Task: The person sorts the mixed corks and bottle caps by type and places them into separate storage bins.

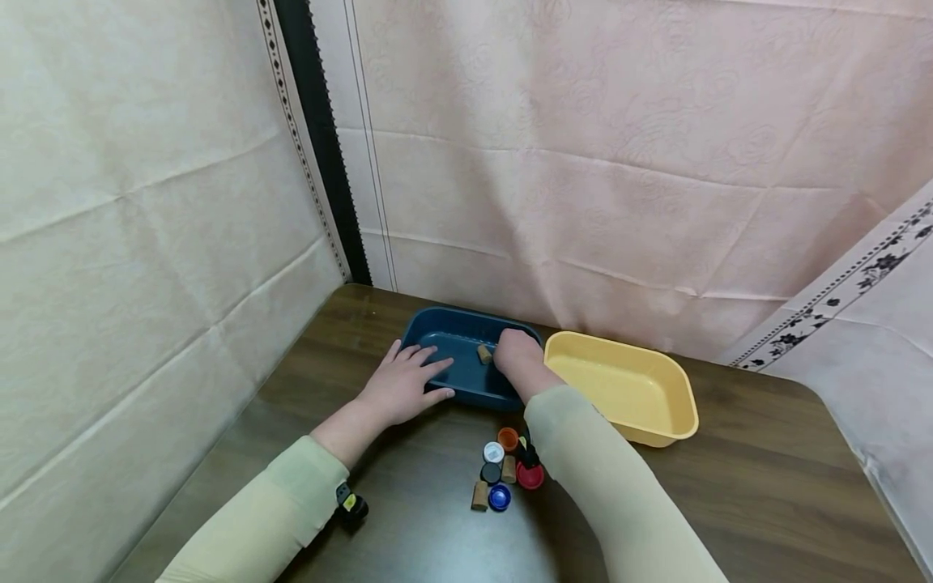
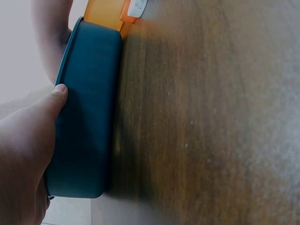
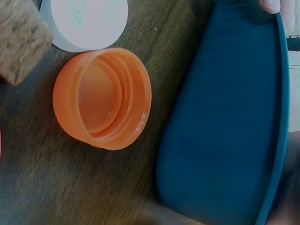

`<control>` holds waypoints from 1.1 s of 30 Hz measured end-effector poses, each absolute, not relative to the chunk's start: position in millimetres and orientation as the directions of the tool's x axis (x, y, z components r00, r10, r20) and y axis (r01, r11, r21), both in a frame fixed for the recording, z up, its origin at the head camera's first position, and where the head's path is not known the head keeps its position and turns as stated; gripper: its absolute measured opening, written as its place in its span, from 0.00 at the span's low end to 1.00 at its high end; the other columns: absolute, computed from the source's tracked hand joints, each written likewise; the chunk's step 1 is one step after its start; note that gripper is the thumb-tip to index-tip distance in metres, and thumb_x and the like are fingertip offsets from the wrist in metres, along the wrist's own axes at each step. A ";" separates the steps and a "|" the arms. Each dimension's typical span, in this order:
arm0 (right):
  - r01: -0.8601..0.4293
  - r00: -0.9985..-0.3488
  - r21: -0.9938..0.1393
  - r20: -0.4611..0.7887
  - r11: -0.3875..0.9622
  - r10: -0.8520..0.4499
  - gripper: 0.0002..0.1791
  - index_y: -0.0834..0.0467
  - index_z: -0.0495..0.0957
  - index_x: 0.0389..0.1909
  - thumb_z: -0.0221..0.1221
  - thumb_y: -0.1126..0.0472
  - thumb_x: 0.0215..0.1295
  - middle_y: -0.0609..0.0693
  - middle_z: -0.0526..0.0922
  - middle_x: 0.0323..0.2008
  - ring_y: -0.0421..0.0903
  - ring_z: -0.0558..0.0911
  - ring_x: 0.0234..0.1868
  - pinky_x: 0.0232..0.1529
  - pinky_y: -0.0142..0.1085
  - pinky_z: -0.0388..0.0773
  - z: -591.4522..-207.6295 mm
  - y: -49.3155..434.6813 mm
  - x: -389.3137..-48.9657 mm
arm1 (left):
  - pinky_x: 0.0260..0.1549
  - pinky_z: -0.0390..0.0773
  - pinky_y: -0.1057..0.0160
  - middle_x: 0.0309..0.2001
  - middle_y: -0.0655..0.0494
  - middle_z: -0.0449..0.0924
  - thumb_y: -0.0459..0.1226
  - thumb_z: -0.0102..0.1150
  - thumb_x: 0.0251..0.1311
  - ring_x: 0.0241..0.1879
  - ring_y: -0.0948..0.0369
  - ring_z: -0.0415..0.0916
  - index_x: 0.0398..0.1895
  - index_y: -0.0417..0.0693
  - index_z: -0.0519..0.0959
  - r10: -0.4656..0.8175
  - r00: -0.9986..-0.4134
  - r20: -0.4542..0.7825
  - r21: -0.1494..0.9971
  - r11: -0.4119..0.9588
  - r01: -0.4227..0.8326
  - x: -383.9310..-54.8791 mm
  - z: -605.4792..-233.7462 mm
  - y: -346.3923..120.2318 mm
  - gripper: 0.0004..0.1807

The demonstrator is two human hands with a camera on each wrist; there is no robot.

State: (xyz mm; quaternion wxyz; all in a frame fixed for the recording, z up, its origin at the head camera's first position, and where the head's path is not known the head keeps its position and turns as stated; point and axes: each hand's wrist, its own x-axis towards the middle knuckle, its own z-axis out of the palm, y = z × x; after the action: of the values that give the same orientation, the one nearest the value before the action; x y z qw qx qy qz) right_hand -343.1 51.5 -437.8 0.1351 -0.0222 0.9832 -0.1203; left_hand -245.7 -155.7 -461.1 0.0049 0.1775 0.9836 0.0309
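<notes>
My left hand lies over the near left rim of a dark blue plastic tray, its fingers straight and spread. In the left wrist view the thumb touches that rim from outside. My right hand reaches down into the tray's right end; the tray wall and the hand itself hide its fingertips, so whether they hold anything does not show. Beside it, a cork lies on the tray floor.
In front of the tray sit an orange cap, a white cap, a black cap, a red cap, a blue cap and two corks. A yellow tray stands at right. Cloth hangs behind the table.
</notes>
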 end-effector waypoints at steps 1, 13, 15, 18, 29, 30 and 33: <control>-0.013 -0.963 -0.238 -0.259 0.971 -0.077 0.11 0.58 0.79 0.49 0.57 0.56 0.73 0.54 0.82 0.45 0.50 0.78 0.40 0.48 0.43 0.79 -437.5 51.4 -343.1 | 0.72 0.41 0.39 0.75 0.53 0.59 0.71 0.35 0.66 0.74 0.47 0.54 0.75 0.70 0.61 0.349 -0.937 0.002 0.064 0.935 0.349 -245.6 -460.9 -155.6 0.38; -0.054 -0.978 -0.219 -0.183 0.974 -0.096 0.17 0.59 0.76 0.54 0.59 0.53 0.71 0.54 0.82 0.48 0.51 0.78 0.40 0.51 0.44 0.80 -432.1 55.1 -342.1 | 0.72 0.40 0.39 0.75 0.52 0.59 0.70 0.36 0.66 0.74 0.46 0.54 0.75 0.69 0.62 0.348 -0.937 -0.008 0.075 0.935 0.347 -245.5 -459.7 -155.6 0.38; -0.064 -0.983 -0.230 -0.153 0.971 -0.101 0.19 0.59 0.75 0.56 0.59 0.52 0.72 0.55 0.81 0.48 0.51 0.78 0.40 0.51 0.45 0.80 -429.6 56.6 -340.7 | 0.72 0.40 0.39 0.75 0.52 0.59 0.70 0.36 0.65 0.74 0.46 0.54 0.75 0.69 0.62 0.348 -0.938 -0.008 0.078 0.935 0.346 -245.8 -460.0 -155.8 0.38; -0.074 -0.987 -0.263 -0.118 0.962 -0.108 0.19 0.59 0.74 0.56 0.57 0.51 0.72 0.55 0.81 0.46 0.51 0.78 0.39 0.50 0.44 0.81 -425.3 59.5 -338.1 | 0.72 0.41 0.38 0.75 0.52 0.59 0.71 0.36 0.65 0.74 0.46 0.54 0.75 0.69 0.62 0.348 -0.937 -0.006 0.076 0.935 0.347 -246.1 -460.7 -156.6 0.38; -0.060 -0.996 -0.529 -0.019 0.846 -0.082 0.14 0.55 0.77 0.49 0.55 0.50 0.71 0.50 0.81 0.39 0.50 0.77 0.37 0.45 0.41 0.80 -411.3 80.6 -312.9 | 0.72 0.39 0.39 0.75 0.51 0.59 0.69 0.39 0.66 0.74 0.46 0.54 0.75 0.67 0.63 0.360 -0.933 -0.002 0.087 0.930 0.358 -243.7 -458.4 -155.4 0.37; -0.069 -0.997 -0.550 0.000 0.832 -0.082 0.14 0.54 0.78 0.49 0.55 0.50 0.71 0.50 0.81 0.40 0.50 0.77 0.38 0.46 0.41 0.80 -410.8 82.8 -309.0 | 0.72 0.40 0.38 0.75 0.51 0.59 0.69 0.39 0.67 0.74 0.45 0.54 0.75 0.67 0.64 0.360 -0.933 -0.001 0.084 0.930 0.359 -243.4 -458.3 -155.6 0.37; -0.104 -0.995 -0.594 0.056 0.797 -0.088 0.14 0.54 0.79 0.46 0.56 0.49 0.71 0.50 0.83 0.40 0.50 0.77 0.37 0.44 0.41 0.81 -409.1 90.3 -295.7 | 0.72 0.40 0.38 0.75 0.51 0.60 0.69 0.38 0.66 0.73 0.45 0.54 0.75 0.67 0.64 0.363 -0.932 0.000 0.076 0.929 0.362 -243.7 -458.3 -156.1 0.38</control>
State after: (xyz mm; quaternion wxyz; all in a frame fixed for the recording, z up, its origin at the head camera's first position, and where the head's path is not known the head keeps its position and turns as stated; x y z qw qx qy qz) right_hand -295.7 90.3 -409.1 -0.0126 -0.0505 0.9479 -0.3142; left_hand -243.7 -156.1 -458.3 0.0069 0.1843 0.9821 0.0376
